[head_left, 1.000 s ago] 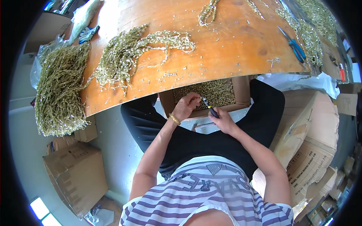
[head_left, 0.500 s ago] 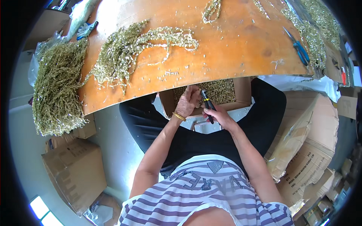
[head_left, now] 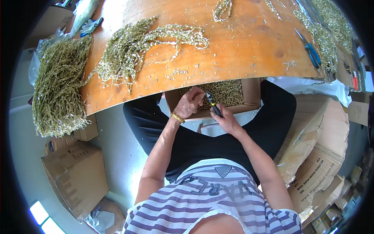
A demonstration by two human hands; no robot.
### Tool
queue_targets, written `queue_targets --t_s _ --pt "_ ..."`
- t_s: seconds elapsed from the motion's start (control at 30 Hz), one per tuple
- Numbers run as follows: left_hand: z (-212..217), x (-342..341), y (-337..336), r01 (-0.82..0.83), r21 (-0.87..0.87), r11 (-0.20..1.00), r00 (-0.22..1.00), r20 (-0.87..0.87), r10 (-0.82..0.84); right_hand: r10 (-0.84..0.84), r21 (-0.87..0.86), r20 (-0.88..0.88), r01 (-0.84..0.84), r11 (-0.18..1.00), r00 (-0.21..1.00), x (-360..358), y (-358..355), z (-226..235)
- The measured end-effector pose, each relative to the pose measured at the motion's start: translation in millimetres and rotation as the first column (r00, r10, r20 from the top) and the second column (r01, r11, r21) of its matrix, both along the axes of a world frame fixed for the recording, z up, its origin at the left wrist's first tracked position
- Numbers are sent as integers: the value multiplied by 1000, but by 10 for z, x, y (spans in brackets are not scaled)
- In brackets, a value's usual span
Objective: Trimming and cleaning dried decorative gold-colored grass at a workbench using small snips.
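Note:
Over a cardboard box in my lap, my right hand grips small pliers with black and yellow handles. Their metal tip points away from me, over a layer of small gold beads inside the box. To the left of the pliers, my left hand is closed in a pinch, a small gap from the tip. Whatever its fingers hold is too small or hidden to name. A gold bangle circles that wrist.
The wooden table overhangs the box's far part. Gold bead strands lie on it, and a thick bundle hangs off its left edge. Blue-handled pliers rest at the right. Cardboard cartons stand on the floor.
My left hand has drawn a little to the left, widening the gap to the pliers. The pliers' tip has shifted slightly left and away from me.

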State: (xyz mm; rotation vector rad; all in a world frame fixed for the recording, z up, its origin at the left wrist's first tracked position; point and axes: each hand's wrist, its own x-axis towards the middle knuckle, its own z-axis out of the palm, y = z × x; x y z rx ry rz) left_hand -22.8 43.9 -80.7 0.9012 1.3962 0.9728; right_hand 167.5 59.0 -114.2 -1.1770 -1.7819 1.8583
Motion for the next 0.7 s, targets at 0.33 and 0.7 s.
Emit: queue_targets --t_s 0.33,0.7 --pt "-713 -76 -46 -25 -84 996 912 -409 -12 -135 406 352 -22 914 926 -202 70 -330" --pt "-442 94 -113 -1 130 991 995 -98 14 -366 -187 -148 337 923 919 -469 192 -482"
